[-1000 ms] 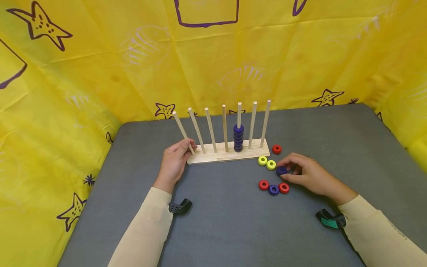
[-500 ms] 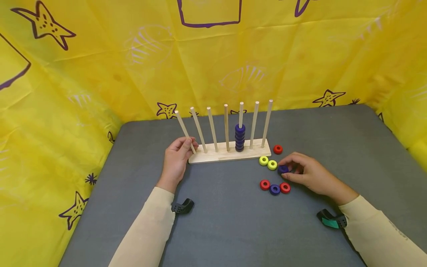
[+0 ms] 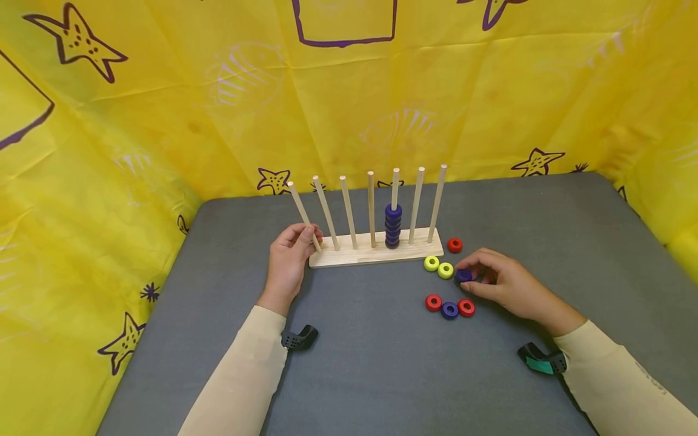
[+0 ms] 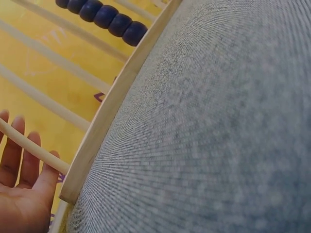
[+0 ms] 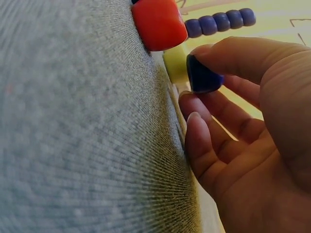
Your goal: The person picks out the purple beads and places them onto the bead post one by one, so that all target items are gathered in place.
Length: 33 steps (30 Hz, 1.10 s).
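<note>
A wooden stand (image 3: 354,257) with a row of upright pegs bears a stack of dark blue rings (image 3: 392,227) on one peg. At its left end, my left hand (image 3: 288,257) holds the outermost peg (image 3: 299,203), fingers behind it and thumb at the front. My right hand (image 3: 504,281) pinches a blue ring (image 5: 204,75) between thumb and fingers; in the right wrist view this ring is tilted on edge, just off the table. Beside it lie two yellow rings (image 3: 445,270). Nearer me are red rings (image 3: 466,307) and a loose blue ring (image 3: 449,310).
Another red ring (image 3: 455,245) lies by the stand's right end. Everything stands on a grey table (image 3: 349,363). A yellow printed cloth (image 3: 349,97) hangs behind and at both sides.
The blue ring in my right hand has risen slightly and tilted. My left hand stays at the peg, and the whole view has shifted a little.
</note>
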Each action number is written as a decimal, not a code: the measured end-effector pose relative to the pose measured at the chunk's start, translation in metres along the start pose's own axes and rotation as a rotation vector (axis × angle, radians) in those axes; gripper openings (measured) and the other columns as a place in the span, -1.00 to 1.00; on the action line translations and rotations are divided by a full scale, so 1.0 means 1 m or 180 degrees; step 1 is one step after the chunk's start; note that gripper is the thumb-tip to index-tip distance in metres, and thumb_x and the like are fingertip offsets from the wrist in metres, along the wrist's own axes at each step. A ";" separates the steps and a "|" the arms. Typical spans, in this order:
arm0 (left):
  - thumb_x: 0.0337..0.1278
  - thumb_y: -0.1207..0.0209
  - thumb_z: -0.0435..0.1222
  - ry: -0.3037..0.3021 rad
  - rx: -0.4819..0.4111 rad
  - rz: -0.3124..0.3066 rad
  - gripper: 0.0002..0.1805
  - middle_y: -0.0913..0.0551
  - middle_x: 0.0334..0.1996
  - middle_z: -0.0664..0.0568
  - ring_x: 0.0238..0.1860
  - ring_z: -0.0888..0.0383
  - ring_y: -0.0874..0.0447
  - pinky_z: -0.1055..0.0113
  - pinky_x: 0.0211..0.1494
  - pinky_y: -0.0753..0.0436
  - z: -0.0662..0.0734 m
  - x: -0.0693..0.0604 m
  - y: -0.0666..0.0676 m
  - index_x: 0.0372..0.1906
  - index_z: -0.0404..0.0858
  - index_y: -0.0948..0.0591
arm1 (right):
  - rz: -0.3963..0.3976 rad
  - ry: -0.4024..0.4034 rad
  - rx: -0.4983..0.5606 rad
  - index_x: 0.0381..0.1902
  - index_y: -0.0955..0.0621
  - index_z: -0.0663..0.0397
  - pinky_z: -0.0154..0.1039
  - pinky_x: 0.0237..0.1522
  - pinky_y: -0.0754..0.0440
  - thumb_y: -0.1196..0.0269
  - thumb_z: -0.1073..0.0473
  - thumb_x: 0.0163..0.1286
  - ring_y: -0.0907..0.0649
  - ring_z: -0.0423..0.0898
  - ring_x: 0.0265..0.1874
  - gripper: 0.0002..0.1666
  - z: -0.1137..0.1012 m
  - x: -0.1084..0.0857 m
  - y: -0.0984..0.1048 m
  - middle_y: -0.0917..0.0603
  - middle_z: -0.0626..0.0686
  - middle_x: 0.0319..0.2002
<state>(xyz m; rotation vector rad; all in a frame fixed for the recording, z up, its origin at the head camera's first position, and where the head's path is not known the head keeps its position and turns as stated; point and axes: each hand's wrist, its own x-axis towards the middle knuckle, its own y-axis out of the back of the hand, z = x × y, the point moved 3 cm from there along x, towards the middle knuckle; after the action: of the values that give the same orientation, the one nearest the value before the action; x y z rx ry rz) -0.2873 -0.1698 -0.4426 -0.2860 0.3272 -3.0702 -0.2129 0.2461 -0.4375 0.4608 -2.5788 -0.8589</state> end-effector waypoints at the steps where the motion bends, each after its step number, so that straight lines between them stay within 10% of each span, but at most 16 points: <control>1: 0.63 -0.23 -0.37 -0.0005 -0.0011 0.0009 -0.76 -0.74 -0.09 -0.19 0.06 -0.24 -0.74 0.11 0.19 -0.73 0.000 0.000 0.000 0.05 -0.55 -0.66 | 0.0009 0.0006 -0.0003 0.08 -0.75 0.01 -0.31 -0.25 -0.61 -0.57 0.40 0.34 -0.62 -0.09 -0.21 -0.59 0.000 0.000 0.000 -0.67 -0.10 -0.07; 33: 0.65 -0.24 -0.28 0.0040 0.0259 0.0029 -0.67 -0.72 -0.13 -0.13 -0.02 -0.03 -0.74 0.13 0.20 -0.71 -0.002 0.000 0.000 0.06 -0.56 -0.65 | 0.0364 0.0255 -0.0169 0.08 -0.76 0.11 -0.43 -0.14 -0.69 -0.60 0.50 0.24 -0.68 -0.13 -0.20 -0.52 -0.033 0.012 0.011 -0.67 -0.05 -0.02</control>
<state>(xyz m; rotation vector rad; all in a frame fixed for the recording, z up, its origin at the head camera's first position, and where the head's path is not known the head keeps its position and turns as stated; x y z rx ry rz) -0.2877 -0.1697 -0.4450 -0.2613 0.2026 -3.0679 -0.2105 0.2328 -0.4034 0.3221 -2.4765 -0.8494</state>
